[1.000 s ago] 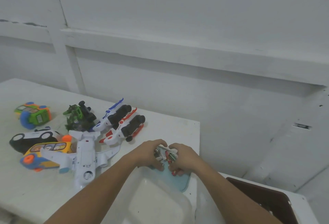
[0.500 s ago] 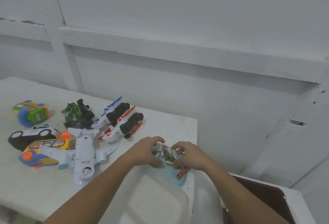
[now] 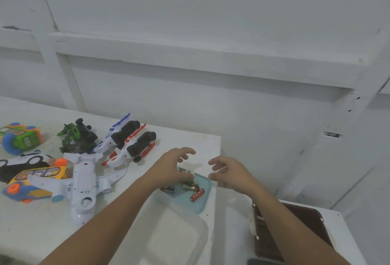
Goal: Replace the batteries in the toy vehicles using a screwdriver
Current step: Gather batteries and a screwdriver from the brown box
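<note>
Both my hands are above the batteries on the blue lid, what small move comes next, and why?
Probably lower the right hand and pinch the red battery: it lies uncovered on the blue lid, while the left hand hovers over the other batteries. Neither hand seems to hold anything.

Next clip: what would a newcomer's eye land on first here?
The left hand and right hand hover, fingers loose, above and beside a blue lid holding batteries near the right edge of the table. To their left lies a cluster of toy vehicles, the white plane nearest.
</note>
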A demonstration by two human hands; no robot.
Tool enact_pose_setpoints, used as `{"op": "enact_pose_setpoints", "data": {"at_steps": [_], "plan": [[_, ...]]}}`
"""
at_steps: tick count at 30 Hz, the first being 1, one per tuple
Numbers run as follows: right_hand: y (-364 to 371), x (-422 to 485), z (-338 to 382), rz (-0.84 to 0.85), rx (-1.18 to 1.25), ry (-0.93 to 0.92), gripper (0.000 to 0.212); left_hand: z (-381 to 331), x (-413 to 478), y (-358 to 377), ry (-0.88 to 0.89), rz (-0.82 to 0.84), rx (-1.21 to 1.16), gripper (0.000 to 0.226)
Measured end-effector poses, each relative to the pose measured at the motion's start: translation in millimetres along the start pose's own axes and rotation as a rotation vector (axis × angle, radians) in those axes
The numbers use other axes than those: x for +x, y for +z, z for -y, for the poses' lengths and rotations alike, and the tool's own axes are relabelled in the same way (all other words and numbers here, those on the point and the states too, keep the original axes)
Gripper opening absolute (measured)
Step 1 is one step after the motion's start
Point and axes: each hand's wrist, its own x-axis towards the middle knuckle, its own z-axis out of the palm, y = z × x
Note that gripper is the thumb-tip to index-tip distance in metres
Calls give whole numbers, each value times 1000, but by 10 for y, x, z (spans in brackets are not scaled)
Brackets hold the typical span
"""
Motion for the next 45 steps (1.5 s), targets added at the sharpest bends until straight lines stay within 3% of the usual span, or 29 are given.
{"op": "enact_pose_setpoints", "data": {"at_steps": [7,13,17,22,28,31,36,45], "plan": [[-710,-308,-480,-144,42,34,17,-677,517,546,116,144,-10,59],[-1484,-632,-1232,-219,14,136,12,-1355,1116,1441,122,317,38,60],[-1879,-741,-1956,-225,41,261,9,-1603,1431,2239,54,384,-18,57],[-1969,-718,-3047,-139,9,438,10,-1389,1511,3448,-142,467,-136,59],[-1543,-511,-4217,-57,-25,612,33,-850,1395,4613,-372,391,-270,61],[-1274,-399,-4600,-66,-97,628,43,-599,1350,4980,-470,261,-260,69],[-1014,-182,-4888,-171,-235,637,40,-388,1453,5290,-515,165,-168,80],[-868,8,-5029,-160,-401,685,35,-228,1623,5671,-556,61,-56,46]]}}
